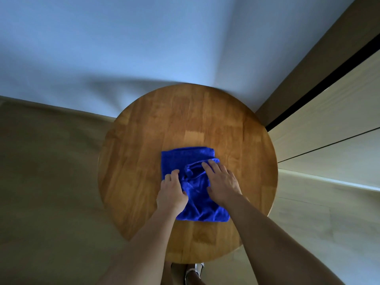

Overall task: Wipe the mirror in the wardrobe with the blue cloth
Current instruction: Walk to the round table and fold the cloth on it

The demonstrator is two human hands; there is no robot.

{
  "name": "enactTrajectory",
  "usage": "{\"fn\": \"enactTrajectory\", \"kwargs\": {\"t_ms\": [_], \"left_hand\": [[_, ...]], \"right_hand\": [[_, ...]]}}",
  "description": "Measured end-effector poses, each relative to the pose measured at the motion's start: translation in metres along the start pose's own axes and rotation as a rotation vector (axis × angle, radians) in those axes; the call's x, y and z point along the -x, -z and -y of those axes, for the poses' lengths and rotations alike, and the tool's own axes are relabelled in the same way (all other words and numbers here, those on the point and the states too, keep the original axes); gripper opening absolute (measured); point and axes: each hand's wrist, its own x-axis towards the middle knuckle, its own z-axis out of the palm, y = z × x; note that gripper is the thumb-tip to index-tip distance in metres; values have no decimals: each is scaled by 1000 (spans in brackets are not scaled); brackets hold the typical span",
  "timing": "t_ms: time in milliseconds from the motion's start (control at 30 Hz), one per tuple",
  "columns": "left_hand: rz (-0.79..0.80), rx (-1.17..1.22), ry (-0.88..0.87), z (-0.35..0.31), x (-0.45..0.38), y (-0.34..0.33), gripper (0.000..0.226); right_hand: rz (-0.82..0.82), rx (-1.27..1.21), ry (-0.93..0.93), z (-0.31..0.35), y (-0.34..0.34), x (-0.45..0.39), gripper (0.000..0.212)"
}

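- The blue cloth [192,182] lies folded but rumpled on the round wooden worktop [236,140], a little toward the six o'clock side of its centre, with bare wood showing all round it.
- The left hand [171,192] sits on the cloth's nine o'clock edge, fingers [174,173] curled and bunching the fabric under them; I cannot tell whether the thumb has closed a real pinch.
- The right hand [223,184] lies flat over the three o'clock side, fingers [211,166] loosely spread and pressing a raised fold down, not gripping it.
- To my eye the step in hand is gathering the cloth to lift it; no wiping has begun, and no mirror is in view from here.
- The pale panelled doors [329,124] from about one to three o'clock may be the wardrobe, but that is a guess.
- To do it well, I would draw the loose folds inward with both hands, so the cloth comes up as one compact pad and no corner trails.
- One hand should take a firm hold through several layers, since soft pile slips if only the top layer is caught.
- A flat, smooth face kept outward will serve best on glass.
- Lifting straight up avoids dragging the cloth off the worktop's six o'clock edge.
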Motion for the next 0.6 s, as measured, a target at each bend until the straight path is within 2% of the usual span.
{"fn": "enactTrajectory", "kwargs": {"t_ms": [33,100,167,233,300,367,400,467,600], "left_hand": [[17,62,33,0,-4,-2,66],[51,227,119,1,-10,-5,63],[98,291,125,2,-15,-11,42],[120,284,104,3,-18,-10,7],[146,438,163,3,-19,-7,24],[169,697,313,0,-21,3,22],[166,806,386,-1,-22,9,17],[166,950,456,-4,-23,20,18],[143,1087,471,-13,-27,34,21]], "right_hand": [[4,16,-2,1,-2,-4,81],[7,34,-2,2,-4,-11,90],[-1,69,2,5,-6,-18,96],[-26,126,-1,7,-6,-23,92],[-32,161,-3,8,2,-26,72],[-58,173,16,9,11,-29,44],[-83,143,22,9,15,-30,38],[-117,46,30,10,21,-31,36],[-198,-63,37,14,30,-36,36]]}}
